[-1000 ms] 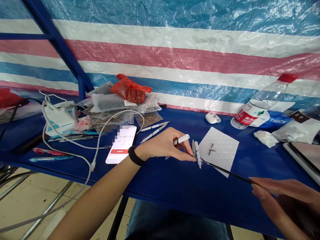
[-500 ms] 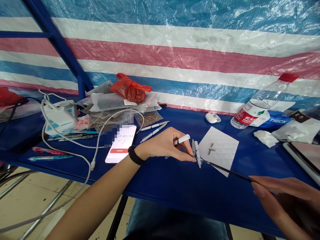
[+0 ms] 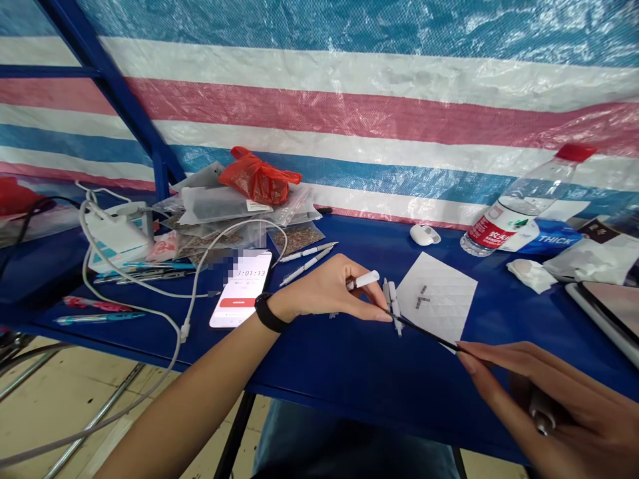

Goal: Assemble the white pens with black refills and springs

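My left hand (image 3: 344, 289) is closed, with a white pen barrel part (image 3: 365, 279) tucked between its fingers. Its thumb and index fingertips pinch together, and whatever small piece they may hold is hidden. A thin black pen refill (image 3: 429, 334) runs from those fingertips to my right hand (image 3: 544, 392), which grips its other end between thumb and fingers. Another pen part (image 3: 543, 420), whitish with a metallic end, sits in the right palm. Just behind the left fingertips lie white pen pieces (image 3: 395, 306) on the blue table (image 3: 349, 359).
White paper (image 3: 444, 293) with small dark pieces lies right of the pens. Two white pens (image 3: 308, 263) and a lit phone (image 3: 242, 289) are on the left, near cables and bags. An earbud case (image 3: 425, 234), water bottle (image 3: 524, 206) and crumpled tissue (image 3: 531, 275) stand farther back.
My right hand has moved left, closer to my left hand, sliding the refill inward. The refill's clear tip section, visible before, is now hidden at the left fingertips. My left hand stays put.
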Demonstrator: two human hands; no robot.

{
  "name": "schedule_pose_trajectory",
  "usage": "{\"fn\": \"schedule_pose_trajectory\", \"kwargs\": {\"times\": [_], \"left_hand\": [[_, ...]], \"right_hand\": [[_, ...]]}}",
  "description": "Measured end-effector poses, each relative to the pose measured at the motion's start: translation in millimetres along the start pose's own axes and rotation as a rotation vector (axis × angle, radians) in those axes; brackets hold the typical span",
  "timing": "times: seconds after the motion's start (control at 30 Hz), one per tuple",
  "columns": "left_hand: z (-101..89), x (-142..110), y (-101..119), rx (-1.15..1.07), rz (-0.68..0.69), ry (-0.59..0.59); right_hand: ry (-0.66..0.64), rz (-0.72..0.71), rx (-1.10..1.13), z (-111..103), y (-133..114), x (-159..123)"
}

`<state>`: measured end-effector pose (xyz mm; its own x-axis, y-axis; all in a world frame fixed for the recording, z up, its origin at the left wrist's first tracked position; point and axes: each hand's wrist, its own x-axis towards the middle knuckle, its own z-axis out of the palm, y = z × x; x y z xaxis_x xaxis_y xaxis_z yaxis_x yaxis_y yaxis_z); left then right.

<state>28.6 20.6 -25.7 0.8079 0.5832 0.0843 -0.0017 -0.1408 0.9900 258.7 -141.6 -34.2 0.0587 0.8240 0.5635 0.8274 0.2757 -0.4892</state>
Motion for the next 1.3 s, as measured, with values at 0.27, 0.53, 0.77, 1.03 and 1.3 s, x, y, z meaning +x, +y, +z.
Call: {"fn": "schedule_pose_trajectory", "kwargs": {"times": [0.27, 0.53, 0.77, 1.03, 1.3], "left_hand": [[5.5, 0, -2, 0.0, 0.043, 0.161], [9.2, 2, -3, -0.044, -0.011, 0.145], [14.3, 3, 1, -0.12, -0.015, 0.158], [18.0, 5, -4, -0.235, -0.012, 0.032], [18.5, 5, -4, -0.305, -0.033, 0.023]], "right_hand": [[-0.155, -0.016, 0.171, 32, 7, 6], [-0.239, 0.066, 0.268, 55, -11, 22], [-0.051, 0.195, 0.301, 35, -5, 44], [-0.04, 0.093, 0.487, 42, -16, 106], [-0.074, 0.117, 0.521, 51, -18, 108]]}}
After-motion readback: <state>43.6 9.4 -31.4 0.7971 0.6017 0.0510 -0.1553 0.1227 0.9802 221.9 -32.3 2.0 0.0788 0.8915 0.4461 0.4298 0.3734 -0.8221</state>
